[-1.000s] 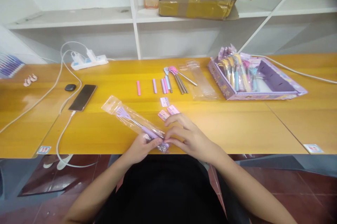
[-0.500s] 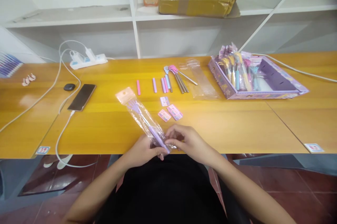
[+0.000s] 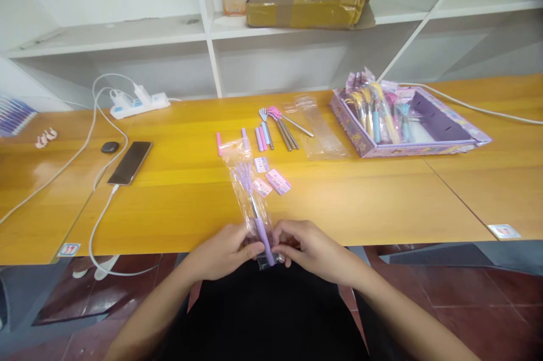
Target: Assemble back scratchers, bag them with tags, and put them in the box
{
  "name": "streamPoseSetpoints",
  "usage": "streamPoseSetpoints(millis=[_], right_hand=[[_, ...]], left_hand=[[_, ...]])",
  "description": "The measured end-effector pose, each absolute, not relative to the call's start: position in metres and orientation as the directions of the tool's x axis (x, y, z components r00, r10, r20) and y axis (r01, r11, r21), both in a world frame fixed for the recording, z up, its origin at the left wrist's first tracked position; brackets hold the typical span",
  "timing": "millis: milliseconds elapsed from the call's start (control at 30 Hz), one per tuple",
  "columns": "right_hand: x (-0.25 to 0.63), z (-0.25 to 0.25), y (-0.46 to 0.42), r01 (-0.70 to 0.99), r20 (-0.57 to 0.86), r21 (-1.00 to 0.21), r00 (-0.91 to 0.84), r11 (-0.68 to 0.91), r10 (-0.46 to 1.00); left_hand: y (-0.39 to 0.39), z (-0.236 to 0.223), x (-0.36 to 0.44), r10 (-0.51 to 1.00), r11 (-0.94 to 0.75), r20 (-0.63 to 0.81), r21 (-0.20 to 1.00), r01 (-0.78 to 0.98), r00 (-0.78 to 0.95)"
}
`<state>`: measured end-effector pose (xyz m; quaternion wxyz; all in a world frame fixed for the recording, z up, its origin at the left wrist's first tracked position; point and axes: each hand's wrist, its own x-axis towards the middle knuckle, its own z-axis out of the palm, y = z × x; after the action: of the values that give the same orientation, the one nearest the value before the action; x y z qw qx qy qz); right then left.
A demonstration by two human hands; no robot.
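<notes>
A purple back scratcher (image 3: pixel 262 232) with a claw-shaped head and metal shaft lies inside a clear plastic bag (image 3: pixel 241 194). My left hand (image 3: pixel 224 252) pinches the bag's left side beside the purple handle. On the other side, my right hand (image 3: pixel 303 246) is closed on the bag's right edge near its lower end. Beyond the bag are several printed cards (image 3: pixel 278 181), short pink and purple handle sleeves (image 3: pixel 262 137), and metal scratcher rods (image 3: pixel 287 132) with pink and blue claw heads.
A purple display box (image 3: pixel 369 149) holds several bagged scratchers at the right. Flat clear bags (image 3: pixel 320 134) lie beside it. To the left are a phone (image 3: pixel 130 163) on a white cable, a black case (image 3: pixel 110 147) and a power strip (image 3: pixel 139 105). A taped carton (image 3: pixel 309 4) sits on the shelf.
The bagged scratcher has turned more upright, its head swinging right and its handle end tipping down over the table's edge. My right hand has shifted slightly down. The view has moved a little.
</notes>
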<state>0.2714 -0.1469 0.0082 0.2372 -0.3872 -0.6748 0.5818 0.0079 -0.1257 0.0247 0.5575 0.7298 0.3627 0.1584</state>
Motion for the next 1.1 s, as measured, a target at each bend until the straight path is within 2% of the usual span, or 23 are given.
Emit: streamPoseSetpoints(millis=[67, 200, 333, 400, 500, 600, 667, 767, 900, 1000, 1100], right_hand=[[0.269, 0.01, -0.152, 0.286, -0.14, -0.956, -0.639, 0.065, 0.756], [0.257, 0.006, -0.166, 0.334, -0.169, -0.933, -0.735, 0.134, 0.657], [0.259, 0.015, -0.163, 0.42, -0.226, -0.885, -0.765, 0.201, 0.603], [0.268, 0.03, -0.148, 0.495, -0.203, -0.828, -0.702, 0.263, 0.682], [0.28, 0.047, -0.111, 0.677, -0.038, -0.661, -0.46, 0.323, 0.887], [0.284, 0.045, -0.069, 0.845, 0.086, -0.473, -0.238, 0.25, 0.967], [0.284, 0.032, -0.046, 0.89, 0.057, -0.403, -0.21, 0.216, 0.976], [0.286, 0.013, -0.022, 0.877, -0.026, -0.429, -0.254, 0.218, 0.967], [0.294, 0.003, -0.008, 0.798, -0.075, -0.573, -0.279, 0.188, 0.957], [0.3, 0.003, -0.005, 0.74, -0.077, -0.65, -0.292, 0.174, 0.953], [0.303, 0.006, -0.007, 0.726, -0.041, -0.656, -0.309, 0.208, 0.95]], left_hand=[[-0.118, 0.029, 0.001, 0.808, -0.146, -0.085, 0.93, 0.337, 0.584], [-0.096, 0.028, 0.0, 0.963, -0.105, 0.061, 0.982, 0.158, 0.263], [-0.082, 0.022, 0.007, 0.974, -0.082, 0.044, 0.982, 0.168, 0.221], [-0.08, 0.02, 0.009, 0.975, -0.077, 0.026, 0.971, 0.225, 0.22], [-0.078, 0.02, 0.008, 0.981, -0.098, 0.036, 0.941, 0.324, 0.19], [-0.072, 0.023, 0.008, 0.974, -0.136, 0.053, 0.913, 0.385, 0.219], [-0.067, 0.026, 0.009, 0.969, -0.163, 0.066, 0.894, 0.418, 0.237], [-0.061, 0.027, 0.012, 0.972, -0.176, 0.082, 0.876, 0.449, 0.221], [-0.06, 0.026, 0.015, 0.977, -0.161, 0.087, 0.899, 0.407, 0.194], [-0.062, 0.024, 0.018, 0.979, -0.158, 0.096, 0.914, 0.374, 0.178], [-0.063, 0.021, 0.019, 0.981, -0.142, 0.086, 0.928, 0.345, 0.171]])
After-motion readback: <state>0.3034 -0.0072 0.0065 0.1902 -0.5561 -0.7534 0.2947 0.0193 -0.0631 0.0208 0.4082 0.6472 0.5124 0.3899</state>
